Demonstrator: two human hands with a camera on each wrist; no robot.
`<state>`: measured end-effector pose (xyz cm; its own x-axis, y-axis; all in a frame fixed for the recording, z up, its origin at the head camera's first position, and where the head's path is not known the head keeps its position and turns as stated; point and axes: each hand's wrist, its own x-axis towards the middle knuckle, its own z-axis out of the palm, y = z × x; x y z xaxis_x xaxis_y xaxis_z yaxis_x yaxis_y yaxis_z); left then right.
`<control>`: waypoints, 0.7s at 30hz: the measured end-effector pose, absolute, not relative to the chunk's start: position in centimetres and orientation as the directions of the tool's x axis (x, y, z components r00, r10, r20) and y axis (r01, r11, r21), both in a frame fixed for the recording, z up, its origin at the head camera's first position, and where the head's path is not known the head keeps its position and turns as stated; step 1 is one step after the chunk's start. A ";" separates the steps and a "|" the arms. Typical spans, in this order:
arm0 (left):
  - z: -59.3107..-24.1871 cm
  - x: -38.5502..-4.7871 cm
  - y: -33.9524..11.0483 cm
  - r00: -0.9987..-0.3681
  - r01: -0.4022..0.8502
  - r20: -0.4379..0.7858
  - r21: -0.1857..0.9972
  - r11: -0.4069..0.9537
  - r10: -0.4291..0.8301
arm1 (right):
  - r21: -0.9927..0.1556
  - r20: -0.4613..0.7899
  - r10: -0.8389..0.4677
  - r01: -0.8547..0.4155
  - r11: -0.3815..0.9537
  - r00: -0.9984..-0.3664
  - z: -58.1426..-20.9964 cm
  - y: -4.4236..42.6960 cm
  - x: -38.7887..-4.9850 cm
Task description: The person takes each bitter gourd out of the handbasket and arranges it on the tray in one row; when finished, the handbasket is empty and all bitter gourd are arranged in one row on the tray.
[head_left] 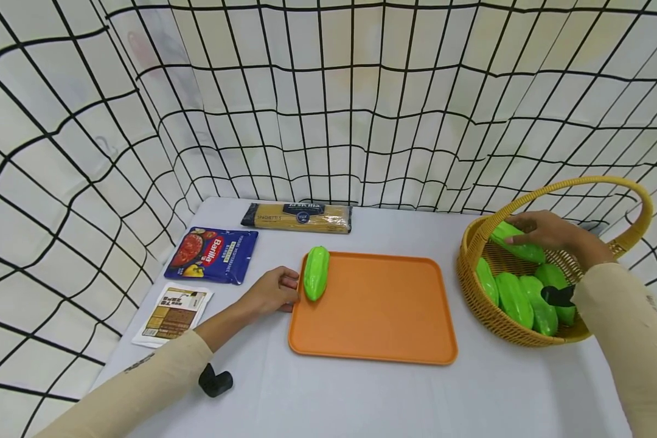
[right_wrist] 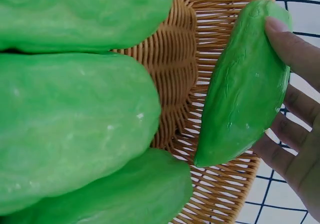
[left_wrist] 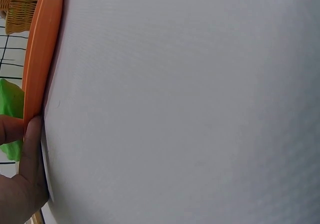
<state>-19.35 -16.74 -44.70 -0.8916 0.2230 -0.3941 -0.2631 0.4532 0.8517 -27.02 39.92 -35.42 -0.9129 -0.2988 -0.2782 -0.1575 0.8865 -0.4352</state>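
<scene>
In the head view, my right hand (head_left: 542, 231) is at the far side of a wicker basket (head_left: 465, 267) and grips a bright green, ridged gourd (head_left: 517, 243). The right wrist view has the thumb on one face of that gourd (right_wrist: 245, 84) and the fingers behind it. Several more green gourds (head_left: 514, 300) lie in the basket below. My left hand (head_left: 271, 292) pinches the left rim of an orange tray (head_left: 378, 310), thumb above and finger beneath in the left wrist view. One green gourd (head_left: 316, 272) lies on the tray near that hand.
Beyond the tray lies a spaghetti pack (head_left: 301, 218). At the left are a blue Barilla pouch (head_left: 212, 254) and a white-and-brown packet (head_left: 173, 313). The basket's tall handle (head_left: 569, 181) arches over its far side. A black-gridded white sheet (head_left: 339, 121) walls the table (head_left: 328, 401).
</scene>
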 end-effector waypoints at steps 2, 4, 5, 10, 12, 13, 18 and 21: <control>-44.7 -19.3 -16.8 -0.893 -0.258 -0.390 0.852 0.455 0.224 | -0.438 -0.271 -0.301 -0.161 0.884 -0.914 -35.3 40.0 -26.8; -44.7 -19.4 -16.7 -0.893 -0.257 -0.390 0.851 0.458 0.224 | -0.440 -0.270 -0.296 -0.156 0.884 -0.916 -35.2 40.1 -26.6; -44.7 -19.4 -16.7 -0.893 -0.256 -0.391 0.850 0.460 0.224 | -0.441 -0.271 -0.295 -0.154 0.884 -0.916 -35.1 40.1 -26.5; -44.7 -19.4 -16.7 -0.889 -0.267 -0.402 0.844 0.465 0.219 | -0.452 -0.297 -0.298 -0.141 0.881 -0.907 -34.8 39.9 -25.8; -44.6 -19.4 -16.7 -0.889 -0.270 -0.403 0.844 0.464 0.216 | -0.462 -0.303 -0.301 -0.137 0.876 -0.904 -34.6 39.7 -25.6; -44.6 -19.4 -16.7 -0.889 -0.268 -0.403 0.843 0.466 0.218 | -0.465 -0.304 -0.301 -0.135 0.875 -0.904 -34.6 39.7 -25.5; -44.4 -19.4 -16.7 -0.890 -0.265 -0.401 0.843 0.469 0.218 | -0.472 -0.299 -0.298 -0.131 0.872 -0.906 -34.4 39.4 -25.2; -44.5 -19.4 -16.7 -0.890 -0.264 -0.401 0.842 0.471 0.217 | -0.469 -0.297 -0.296 -0.132 0.874 -0.908 -34.2 39.0 -24.8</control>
